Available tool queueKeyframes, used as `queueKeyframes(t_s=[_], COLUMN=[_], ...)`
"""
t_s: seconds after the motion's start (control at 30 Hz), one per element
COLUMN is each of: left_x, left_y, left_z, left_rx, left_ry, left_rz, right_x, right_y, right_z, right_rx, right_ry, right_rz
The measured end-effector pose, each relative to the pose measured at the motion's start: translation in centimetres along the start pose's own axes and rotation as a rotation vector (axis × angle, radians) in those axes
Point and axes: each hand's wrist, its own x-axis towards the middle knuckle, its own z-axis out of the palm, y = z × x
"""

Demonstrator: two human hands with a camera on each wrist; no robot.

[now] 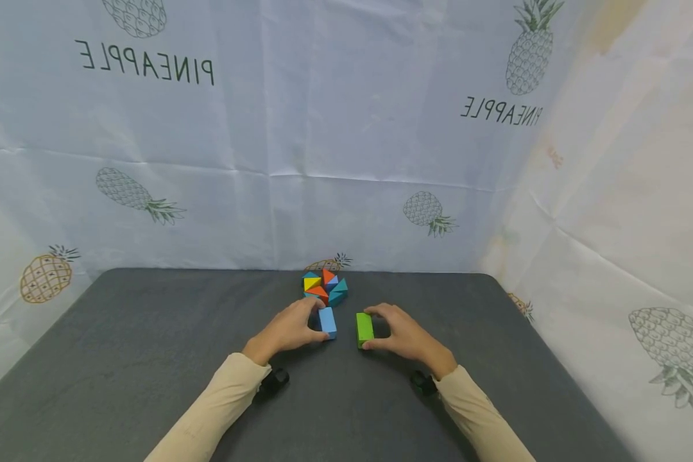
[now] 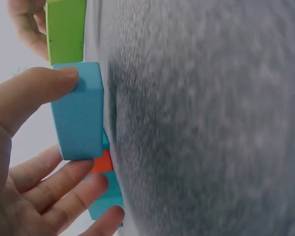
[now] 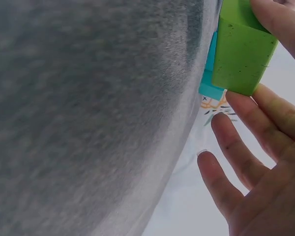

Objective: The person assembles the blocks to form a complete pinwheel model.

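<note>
Creased pale cloth (image 1: 346, 122), printed pineapples (image 1: 529, 63), mirrored "PINEAPPLE" lettering (image 1: 146, 63), dark grey tabletop (image 1: 346, 404)

Between the blue block (image 1: 327, 323) and the green block (image 1: 365, 330) you have a narrow lane; it widens on the near side between your sleeves (image 1: 219, 401), though the black wrist devices (image 1: 275, 379) jut in from left and right. Just far of the blue block, the cluster of triangular blocks (image 1: 319, 292) bars your left hand (image 1: 289, 326). Far of the green block, you can pass right of that cluster until the hanging cloth (image 1: 346, 128) stops you. Outside your left hand and right hand (image 1: 404, 333), the table (image 1: 150, 359) gives room sideways.
</note>
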Motion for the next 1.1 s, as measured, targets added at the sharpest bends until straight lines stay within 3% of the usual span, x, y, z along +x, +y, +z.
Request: queueKeyframes(t_s=[1.1], left_x=[-0.6], left_y=[2.6], left_z=[2.0], left_rx=[-0.055], left_ry=[-0.062], left_rz=[0.082], right_x=[-4.9], right_y=[0.3], right_z=[0.4], right_rx=[0.059], right_ry=[-0.082], right_rz=[-0.016])
